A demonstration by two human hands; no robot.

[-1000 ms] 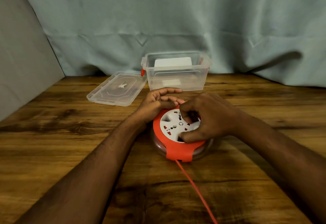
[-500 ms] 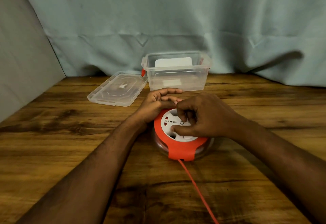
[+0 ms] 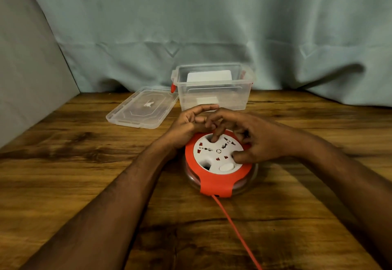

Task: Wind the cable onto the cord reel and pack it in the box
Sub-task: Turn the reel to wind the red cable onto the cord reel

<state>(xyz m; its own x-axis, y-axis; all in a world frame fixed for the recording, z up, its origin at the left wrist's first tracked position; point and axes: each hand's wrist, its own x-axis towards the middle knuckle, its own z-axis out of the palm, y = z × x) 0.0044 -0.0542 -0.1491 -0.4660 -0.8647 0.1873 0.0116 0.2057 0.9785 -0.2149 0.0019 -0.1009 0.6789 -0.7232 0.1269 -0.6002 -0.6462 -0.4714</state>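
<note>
We log: reel [image 3: 219,171] on worktop [image 3: 84,174]; left hand [image 3: 188,124] grips its far-left rim, right hand [image 3: 254,140] its white face.

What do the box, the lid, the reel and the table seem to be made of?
Box: clear, glossy plastic; its contents show through the walls.
Lid: the same clear plastic, with moulded ridges.
Reel: smooth plastic, with an orange shell, a white socket face and a clear base.
Table: wood by its dark grain, though it may be a wood-look laminate.
</note>
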